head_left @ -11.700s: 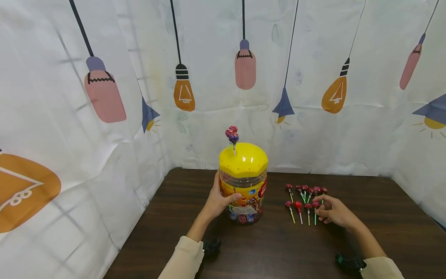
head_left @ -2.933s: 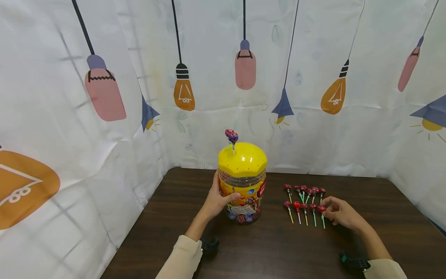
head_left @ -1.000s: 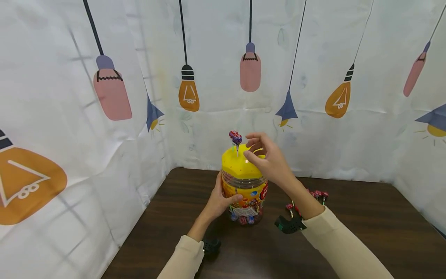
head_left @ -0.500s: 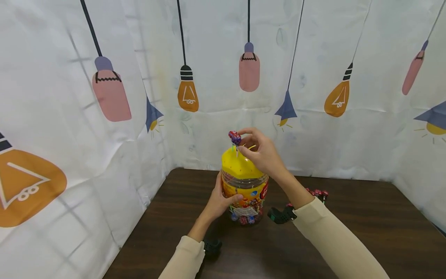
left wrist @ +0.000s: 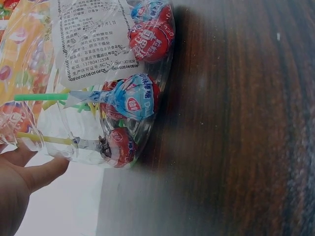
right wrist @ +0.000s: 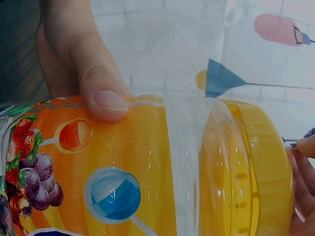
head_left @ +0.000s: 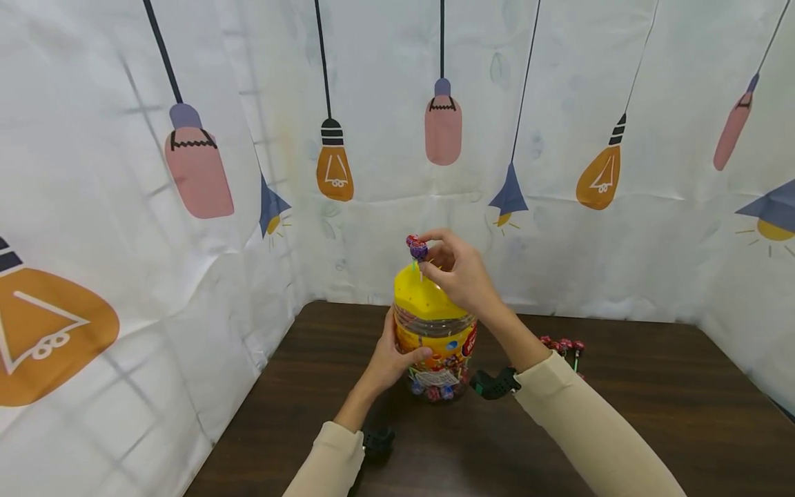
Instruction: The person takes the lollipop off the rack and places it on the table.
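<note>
A clear candy jar point(head_left: 437, 352) with a yellow lid point(head_left: 416, 295) stands on the table, and wrapped lollipops show through its wall. My left hand point(head_left: 386, 359) grips its left side, thumb across the printed label. Above the lid, my right hand point(head_left: 462, 273) pinches a purple-wrapped lollipop point(head_left: 419, 250) whose stick stands at the lid. A red-wrapped lollipop point(head_left: 411, 239) is just behind it. In the right wrist view, the left thumb point(right wrist: 106, 101) presses the label and right fingertips point(right wrist: 306, 147) are at the lid's top. The left wrist view shows a blue-wrapped lollipop point(left wrist: 137, 98) inside the jar.
Several red-wrapped lollipops point(head_left: 564, 344) lie on the dark wooden table point(head_left: 658, 386) to the right; the right forearm hides some of them. A white curtain point(head_left: 385, 138) printed with lamps hangs behind and at the sides.
My right hand has left the lollipops laid out on the table and come to the purple lollipop on the lid. A red lollipop went from the lid earlier. My left hand keeps its grip.
</note>
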Tool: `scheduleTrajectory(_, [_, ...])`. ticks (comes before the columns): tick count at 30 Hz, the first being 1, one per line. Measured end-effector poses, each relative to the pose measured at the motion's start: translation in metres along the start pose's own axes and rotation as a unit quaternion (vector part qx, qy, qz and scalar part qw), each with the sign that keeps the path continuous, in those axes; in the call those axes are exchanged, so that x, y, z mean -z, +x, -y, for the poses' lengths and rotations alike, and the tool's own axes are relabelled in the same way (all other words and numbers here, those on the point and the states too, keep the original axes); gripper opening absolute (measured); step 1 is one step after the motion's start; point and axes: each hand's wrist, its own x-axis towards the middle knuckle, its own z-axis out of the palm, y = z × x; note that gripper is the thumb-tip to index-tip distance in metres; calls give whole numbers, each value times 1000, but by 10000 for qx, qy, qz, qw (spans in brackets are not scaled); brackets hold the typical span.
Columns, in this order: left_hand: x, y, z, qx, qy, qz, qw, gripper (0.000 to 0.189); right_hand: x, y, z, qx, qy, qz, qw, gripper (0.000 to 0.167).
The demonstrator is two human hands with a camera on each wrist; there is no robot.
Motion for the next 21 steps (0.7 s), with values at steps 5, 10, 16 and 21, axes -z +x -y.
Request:
scheduleTrajectory(5, [0,0,0,35,16,-22,10000,101,-1,0,1,-26,152,-131,9998,40])
scheduleTrajectory(10, [0,1,1,13,5,-7,10000,102,2,1,6,0,380,-325,9987,40])
scheduleTrajectory(16, [0,1,2,-30,-52,36,10000,101,11,-1,10,151,771,-403,9961,43])
scheduleTrajectory(21, [0,0,1,-68,-61,58,9999,100,18,-7,10,279,949,-424,9942,44])
